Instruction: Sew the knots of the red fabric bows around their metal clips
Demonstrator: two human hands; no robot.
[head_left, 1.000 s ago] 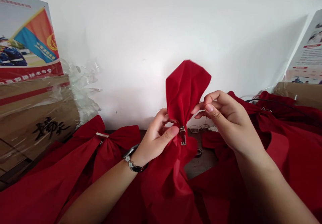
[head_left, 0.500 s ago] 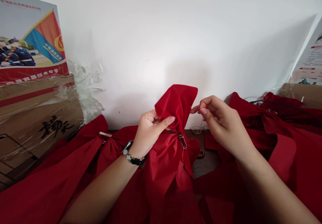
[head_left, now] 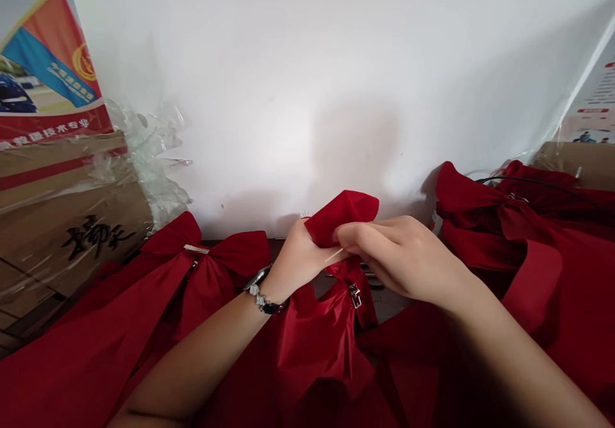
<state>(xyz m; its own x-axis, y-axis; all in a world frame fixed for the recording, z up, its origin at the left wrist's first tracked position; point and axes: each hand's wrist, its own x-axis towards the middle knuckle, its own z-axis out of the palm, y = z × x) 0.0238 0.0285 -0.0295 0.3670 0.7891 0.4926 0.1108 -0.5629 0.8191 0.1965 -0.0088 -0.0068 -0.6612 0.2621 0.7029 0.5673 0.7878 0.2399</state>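
Both my hands meet at a gathered red cloth bow [head_left: 343, 209] in the middle of the view. My left hand [head_left: 300, 261], with a dark bracelet at the wrist, is closed around the bunched cloth from the left. My right hand [head_left: 398, 255] is closed over the same bunch from the right, its fingers curled toward my left thumb. A small metal clip [head_left: 355, 295] hangs on the cloth just below my hands. The cloth's loose tail [head_left: 317, 351] drops down between my forearms.
A finished red bow [head_left: 206, 268] lies at the left, and more red bows [head_left: 504, 223] pile up at the right. A plastic-wrapped cardboard box [head_left: 67, 223] with a printed poster stands at the far left. A white wall [head_left: 307, 82] closes off the back.
The upright loop of red cloth has been pressed down and folded lower. My right hand moved left from the loop's edge and now closes over the bunch beside my left hand.
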